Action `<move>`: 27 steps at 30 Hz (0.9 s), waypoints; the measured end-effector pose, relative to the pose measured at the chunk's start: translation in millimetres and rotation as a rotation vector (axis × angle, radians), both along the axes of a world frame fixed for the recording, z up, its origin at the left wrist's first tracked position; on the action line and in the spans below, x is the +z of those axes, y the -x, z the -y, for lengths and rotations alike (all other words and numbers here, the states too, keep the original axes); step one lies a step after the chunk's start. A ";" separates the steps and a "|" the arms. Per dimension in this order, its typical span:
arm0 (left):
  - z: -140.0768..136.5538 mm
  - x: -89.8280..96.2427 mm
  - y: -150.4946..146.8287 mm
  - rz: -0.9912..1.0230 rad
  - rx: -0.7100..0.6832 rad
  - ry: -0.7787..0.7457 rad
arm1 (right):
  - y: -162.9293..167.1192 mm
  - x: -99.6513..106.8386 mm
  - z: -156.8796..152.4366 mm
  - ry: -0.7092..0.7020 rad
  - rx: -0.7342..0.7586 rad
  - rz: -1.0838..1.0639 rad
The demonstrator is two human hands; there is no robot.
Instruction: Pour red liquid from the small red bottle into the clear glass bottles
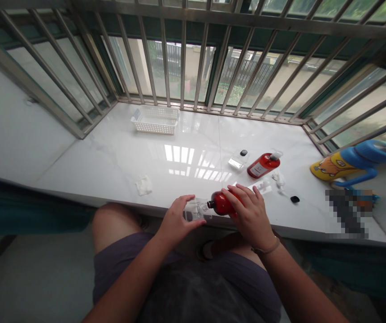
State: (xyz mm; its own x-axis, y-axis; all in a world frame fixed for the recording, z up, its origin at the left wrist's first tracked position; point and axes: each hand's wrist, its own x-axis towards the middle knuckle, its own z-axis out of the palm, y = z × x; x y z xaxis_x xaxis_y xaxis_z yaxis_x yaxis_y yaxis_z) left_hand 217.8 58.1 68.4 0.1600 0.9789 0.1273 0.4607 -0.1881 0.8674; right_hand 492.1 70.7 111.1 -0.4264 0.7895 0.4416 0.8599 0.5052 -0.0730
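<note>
My left hand (179, 222) is closed around a small clear bottle (194, 210), tipped with its neck toward the right. Wrapped over a red bottle (224, 202) is my right hand (248, 213); this bottle lies tilted, its uncapped dark mouth right at the clear bottle's neck. Whether liquid is flowing between them I cannot tell. Both are held over the counter's front edge. Beyond my right hand stands a second red bottle (262, 166) with a pump top and a pale label. A clear flat bottle with a black cap (243, 153) is beside it.
A white perforated basket (155, 128) sits at the back left of the white counter (95, 166). Crumpled tissue (143, 185) lies left of my hands. To the right are a loose black-topped piece (294, 199), more tissue (278, 180) and a blue-and-yellow flask (344, 163). Metal bars (183, 67) line the window.
</note>
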 end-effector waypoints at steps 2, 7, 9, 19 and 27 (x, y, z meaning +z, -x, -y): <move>-0.2 -0.5 -0.3 0.001 -0.001 0.002 | 0.0 0.0 -0.1 0.004 0.003 0.003; 0.0 -1.6 -0.7 0.010 -0.006 0.005 | -0.4 -0.7 -0.2 0.013 0.006 0.015; 0.1 -2.1 -0.8 0.015 -0.005 0.003 | -0.5 -0.9 -0.2 0.014 0.005 0.023; 0.0 -3.9 -2.2 0.035 0.000 0.032 | 0.0 1.5 0.5 0.027 -0.003 0.025; -0.3 -1.3 -3.2 0.054 0.005 0.045 | -0.1 0.7 0.6 0.040 0.002 0.026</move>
